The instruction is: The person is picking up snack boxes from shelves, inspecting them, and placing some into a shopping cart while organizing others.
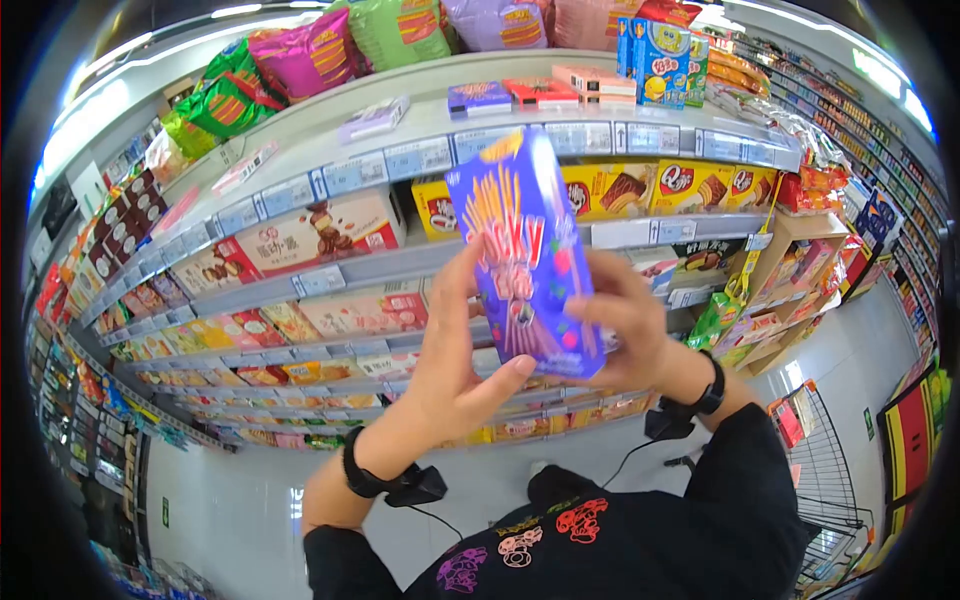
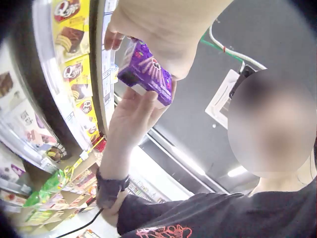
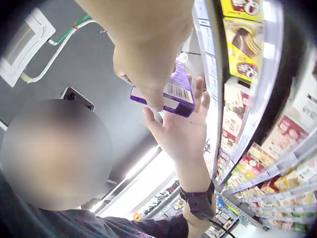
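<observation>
Flat glossy purple cardboard box (image 1: 525, 255), rectangular, gripped between left hand (image 1: 455, 365) and right hand (image 1: 625, 325); grey shelves (image 1: 430, 100) behind.

A shop: snack-stocked shelves (image 1: 400, 262) (price tags (image 1: 418, 157) on edges).

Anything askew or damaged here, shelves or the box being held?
The purple box, held by the left hand and right hand, looks undamaged. On the upper shelf, a lavender box and a pink pack lie flat and skewed, unlike the yellow boxes lined up one shelf down.
</observation>
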A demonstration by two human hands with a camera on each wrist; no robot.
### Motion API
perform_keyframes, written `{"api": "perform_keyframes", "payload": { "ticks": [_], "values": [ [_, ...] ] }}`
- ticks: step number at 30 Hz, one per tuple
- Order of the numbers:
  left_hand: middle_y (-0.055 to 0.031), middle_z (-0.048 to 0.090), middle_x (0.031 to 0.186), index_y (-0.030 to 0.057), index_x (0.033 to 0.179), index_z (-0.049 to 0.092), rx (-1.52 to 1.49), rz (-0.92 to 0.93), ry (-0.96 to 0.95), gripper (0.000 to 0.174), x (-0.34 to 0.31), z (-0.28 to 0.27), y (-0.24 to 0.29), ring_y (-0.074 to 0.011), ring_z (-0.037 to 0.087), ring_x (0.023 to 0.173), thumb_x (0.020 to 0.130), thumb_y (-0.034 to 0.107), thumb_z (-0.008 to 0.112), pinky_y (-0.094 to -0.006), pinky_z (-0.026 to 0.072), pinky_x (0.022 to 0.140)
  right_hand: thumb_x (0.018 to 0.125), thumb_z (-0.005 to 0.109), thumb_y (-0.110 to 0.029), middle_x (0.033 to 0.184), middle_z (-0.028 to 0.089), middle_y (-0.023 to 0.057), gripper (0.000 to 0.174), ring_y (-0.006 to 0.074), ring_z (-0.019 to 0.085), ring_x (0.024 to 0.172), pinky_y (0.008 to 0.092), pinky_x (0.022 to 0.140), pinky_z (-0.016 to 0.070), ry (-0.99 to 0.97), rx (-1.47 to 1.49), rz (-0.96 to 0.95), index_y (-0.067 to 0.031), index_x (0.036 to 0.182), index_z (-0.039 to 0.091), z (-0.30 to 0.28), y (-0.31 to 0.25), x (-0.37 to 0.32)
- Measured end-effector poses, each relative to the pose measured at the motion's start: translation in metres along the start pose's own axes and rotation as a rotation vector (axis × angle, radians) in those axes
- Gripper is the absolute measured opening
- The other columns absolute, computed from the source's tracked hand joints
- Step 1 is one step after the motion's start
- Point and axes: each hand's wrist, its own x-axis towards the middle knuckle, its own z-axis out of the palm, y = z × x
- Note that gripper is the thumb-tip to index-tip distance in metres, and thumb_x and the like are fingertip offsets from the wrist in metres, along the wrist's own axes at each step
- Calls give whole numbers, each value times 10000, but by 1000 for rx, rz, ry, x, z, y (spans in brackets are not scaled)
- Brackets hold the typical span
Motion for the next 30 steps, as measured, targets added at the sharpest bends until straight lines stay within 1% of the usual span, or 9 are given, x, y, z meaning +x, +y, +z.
{"api": "perform_keyframes", "payload": {
  "ticks": [1,7,12,13,16,17,20,25,30],
  "values": [
    [-192,264,1328,6,1377,100,-145,-12,20,903,15,-3,5,-278,390,1159,707,179,681,-391,372,931,622,775,-97,1210,428,213,620,311,516,1067,353,851,474,12,-72,2,-88,1173,490,-14,5,15],
    [-176,338,1296,-6,1362,126,-188,177,103,885,115,-36,-5,-260,496,1090,695,90,699,-378,399,926,636,783,-123,1107,511,160,654,166,576,960,287,749,503,145,98,70,-45,1159,398,-38,58,102],
    [-140,490,1142,-53,1265,325,-154,-27,97,670,190,-77,-26,-191,518,1028,734,131,690,-296,404,901,648,772,-198,957,584,143,576,159,619,778,255,643,500,114,50,424,-24,1072,423,-44,113,161],
    [-127,527,1093,-63,1230,386,-151,-66,83,613,202,-84,-27,-171,524,1004,740,146,689,-278,406,888,642,774,-234,975,567,163,581,153,598,788,250,643,489,71,-42,565,-16,1062,437,-45,126,170],
    [-101,545,1062,-98,1126,461,-153,-370,14,416,230,-105,-61,-107,526,981,808,122,615,-176,432,840,696,739,-146,1093,496,162,556,194,564,965,272,813,489,-100,-63,724,19,1107,403,-44,147,194],
    [-49,573,965,-58,1038,535,-153,-398,-35,309,234,-108,-71,-66,530,911,813,137,620,-170,438,801,700,734,-137,1077,500,163,544,195,565,960,274,807,492,-113,32,753,29,1100,405,-43,162,199],
    [-39,570,948,-37,1024,557,-165,-505,-19,279,245,-108,-98,-51,520,887,818,141,615,-176,435,787,710,721,-111,1033,511,165,512,198,567,954,280,795,499,-156,221,822,57,1081,411,-35,203,206],
    [-108,528,1083,-76,1167,434,-229,-581,-63,448,256,-113,-131,-133,520,997,812,126,618,-245,419,894,711,703,-77,1019,511,153,471,196,572,923,277,789,504,-357,318,969,57,1072,432,-39,227,207],
    [-179,459,1182,-110,1293,239,-124,-585,-77,656,258,-107,-144,-186,492,1081,803,105,619,-300,386,956,680,718,-112,1026,520,127,486,183,551,912,252,735,490,-500,135,1014,-3,1097,493,-41,233,207]
  ]
}}
